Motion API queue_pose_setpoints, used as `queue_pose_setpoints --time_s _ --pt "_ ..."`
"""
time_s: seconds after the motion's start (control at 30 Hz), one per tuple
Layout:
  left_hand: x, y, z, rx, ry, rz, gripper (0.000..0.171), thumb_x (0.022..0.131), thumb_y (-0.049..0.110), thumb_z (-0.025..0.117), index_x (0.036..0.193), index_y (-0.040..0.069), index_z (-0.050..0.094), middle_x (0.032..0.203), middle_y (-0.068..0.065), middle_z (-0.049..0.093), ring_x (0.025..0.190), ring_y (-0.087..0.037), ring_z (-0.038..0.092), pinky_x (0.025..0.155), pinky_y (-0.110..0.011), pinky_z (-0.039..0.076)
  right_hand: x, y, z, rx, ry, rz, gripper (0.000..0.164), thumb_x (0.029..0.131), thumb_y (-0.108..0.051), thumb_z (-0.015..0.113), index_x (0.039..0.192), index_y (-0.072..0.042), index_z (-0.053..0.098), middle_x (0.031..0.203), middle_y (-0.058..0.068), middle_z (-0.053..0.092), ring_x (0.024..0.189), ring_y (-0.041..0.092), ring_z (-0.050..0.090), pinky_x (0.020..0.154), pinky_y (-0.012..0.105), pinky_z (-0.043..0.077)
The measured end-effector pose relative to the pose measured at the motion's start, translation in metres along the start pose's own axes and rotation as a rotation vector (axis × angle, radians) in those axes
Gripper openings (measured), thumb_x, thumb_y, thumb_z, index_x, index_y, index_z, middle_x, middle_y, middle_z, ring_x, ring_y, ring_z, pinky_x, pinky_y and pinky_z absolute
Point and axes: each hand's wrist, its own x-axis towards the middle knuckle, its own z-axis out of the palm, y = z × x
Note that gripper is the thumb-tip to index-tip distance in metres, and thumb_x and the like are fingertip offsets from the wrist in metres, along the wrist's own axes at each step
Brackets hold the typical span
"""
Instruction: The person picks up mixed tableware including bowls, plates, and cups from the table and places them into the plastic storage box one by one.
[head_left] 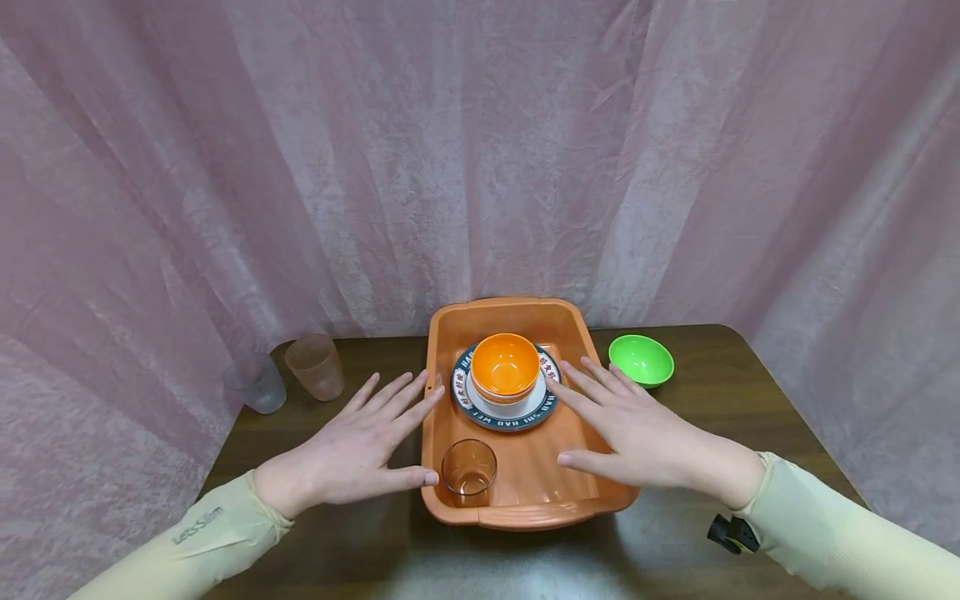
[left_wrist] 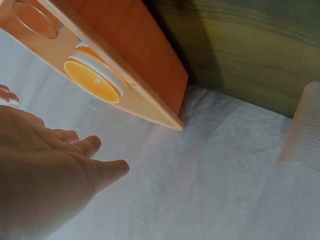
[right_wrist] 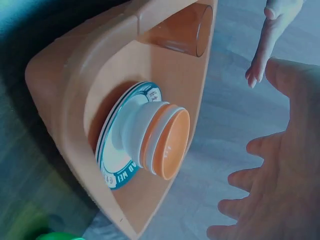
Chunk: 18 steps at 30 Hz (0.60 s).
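Both hands hover over the sides of an orange plastic basin [head_left: 525,492], fingers spread and holding nothing. My left hand [head_left: 360,450] is above its left rim, close to a clear drinking glass [head_left: 469,468] standing in the basin's front left corner. Over the right side is my right hand [head_left: 637,425], its fingertips overlapping the edge of a plate [head_left: 504,423] in the head view. That plate has a dark green rim with lettering and lies inside the basin. Stacked on it are bowls, the top one orange inside [right_wrist: 175,145] with a white outside.
A green bowl [head_left: 641,360] sits on the dark wooden table [head_left: 720,392] right of the basin. To the left stand a pinkish textured tumbler [head_left: 315,367] and a clear tumbler [head_left: 258,385]. A pink curtain [head_left: 480,167] hangs behind the table.
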Motion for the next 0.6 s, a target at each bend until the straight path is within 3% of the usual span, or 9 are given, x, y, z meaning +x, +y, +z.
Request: queue_pose_setpoints --time_s 0.4,0.6 --pt "0.01 0.007 0.003 0.016 -0.007 0.005 0.098 0.091 0.084 0.039 0.165 0.024 0.019 0.171 -0.002 0.005 0.156 -0.026 0.011 0.123 -0.056 -0.001 -0.022 0.007 0.007 -0.038 0.046 0.048 0.085 0.097 -0.073 0.046 0.164 -0.024 0.027 0.17 0.005 0.014 0.156 0.034 0.009 0.12 0.062 0.014" --pt "0.012 0.009 0.005 0.018 -0.007 0.006 0.096 0.092 0.082 0.042 0.166 0.027 0.015 0.171 -0.001 0.004 0.156 -0.025 0.01 0.123 -0.055 -0.003 -0.03 0.01 0.015 -0.1 0.084 0.038 0.084 0.097 -0.071 0.048 0.163 -0.021 0.03 0.17 0.006 0.017 0.155 0.036 0.011 0.119 0.062 0.015"
